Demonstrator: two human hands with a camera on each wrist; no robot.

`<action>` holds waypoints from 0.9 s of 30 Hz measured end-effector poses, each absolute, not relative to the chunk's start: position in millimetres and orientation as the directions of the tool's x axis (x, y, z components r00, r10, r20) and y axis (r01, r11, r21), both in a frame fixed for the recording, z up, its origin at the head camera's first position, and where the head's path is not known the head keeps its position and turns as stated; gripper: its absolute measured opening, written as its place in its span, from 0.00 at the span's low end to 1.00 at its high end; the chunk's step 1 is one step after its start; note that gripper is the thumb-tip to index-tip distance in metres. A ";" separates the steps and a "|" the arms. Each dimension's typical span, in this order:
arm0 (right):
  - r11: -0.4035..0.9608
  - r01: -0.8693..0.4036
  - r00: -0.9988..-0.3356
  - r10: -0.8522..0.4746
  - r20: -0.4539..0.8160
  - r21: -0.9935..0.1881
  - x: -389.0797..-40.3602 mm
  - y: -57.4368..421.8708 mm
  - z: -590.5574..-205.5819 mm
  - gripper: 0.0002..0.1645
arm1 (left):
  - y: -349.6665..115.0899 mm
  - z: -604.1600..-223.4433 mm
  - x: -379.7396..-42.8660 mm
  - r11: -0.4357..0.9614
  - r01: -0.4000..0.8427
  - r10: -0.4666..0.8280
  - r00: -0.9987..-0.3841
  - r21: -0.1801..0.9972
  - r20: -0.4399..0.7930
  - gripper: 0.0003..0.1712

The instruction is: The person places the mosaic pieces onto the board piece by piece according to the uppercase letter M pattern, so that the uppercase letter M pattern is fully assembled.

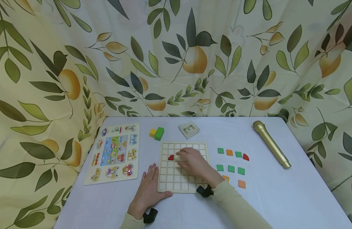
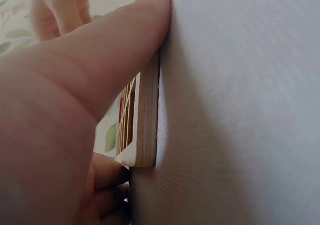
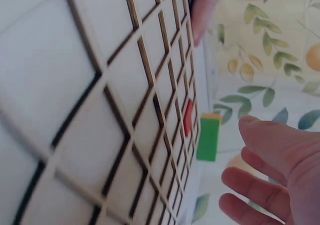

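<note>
A wooden grid board [image 1: 173,187] lies on the table with a red quarter-round tile [image 1: 171,157] in one of its upper-left cells. My left hand [image 1: 148,187] rests at the board's lower-left corner, fingers straight along the left side. In the left wrist view its thumb [image 2: 120,40] touches the board's edge [image 2: 147,120]. Over the upper middle of the grid is my right hand [image 1: 193,162], just right of the red tile. In the right wrist view its thumb and fingers [image 3: 255,185] stand apart with nothing between them.
Right of the board lie green tiles [image 1: 231,169], orange tiles [image 1: 242,184] and another red quarter-round tile [image 1: 246,157]. A gold microphone [image 1: 271,144] is farther right. Behind stand a green block [image 1: 159,134], a yellow block [image 1: 152,132] and a patterned card stack [image 1: 188,129]. A vehicle puzzle [image 1: 113,152] lies left.
</note>
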State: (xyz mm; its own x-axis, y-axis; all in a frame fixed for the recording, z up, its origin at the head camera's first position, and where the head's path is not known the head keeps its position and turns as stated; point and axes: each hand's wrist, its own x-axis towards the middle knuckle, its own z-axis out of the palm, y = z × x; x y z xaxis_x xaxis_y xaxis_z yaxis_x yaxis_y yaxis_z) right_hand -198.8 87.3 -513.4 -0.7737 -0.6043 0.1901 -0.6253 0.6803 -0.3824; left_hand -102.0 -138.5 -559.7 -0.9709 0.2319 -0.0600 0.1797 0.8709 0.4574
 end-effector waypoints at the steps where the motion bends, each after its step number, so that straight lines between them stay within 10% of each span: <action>1: 0.678 -0.626 -0.774 -0.602 0.198 -0.386 -198.4 90.9 -512.0 0.23 | -138.3 -559.9 -102.2 0.871 0.180 0.231 -0.971 0.456 -0.058 0.69; 27: 0.809 -0.347 -0.934 -0.342 0.101 -0.474 -210.9 215.7 -503.0 0.28 | -137.8 -561.0 -102.4 0.864 0.160 0.224 -0.971 0.477 -0.080 0.70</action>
State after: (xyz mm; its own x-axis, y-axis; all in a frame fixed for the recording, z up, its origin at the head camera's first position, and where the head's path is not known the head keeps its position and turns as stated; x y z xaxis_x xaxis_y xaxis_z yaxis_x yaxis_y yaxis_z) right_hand -210.9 215.7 -503.0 -0.9343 -0.3418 0.1012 -0.3473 0.8090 -0.4743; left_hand -102.4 -137.8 -561.0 -0.9713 0.2238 -0.0802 0.1598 0.8643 0.4769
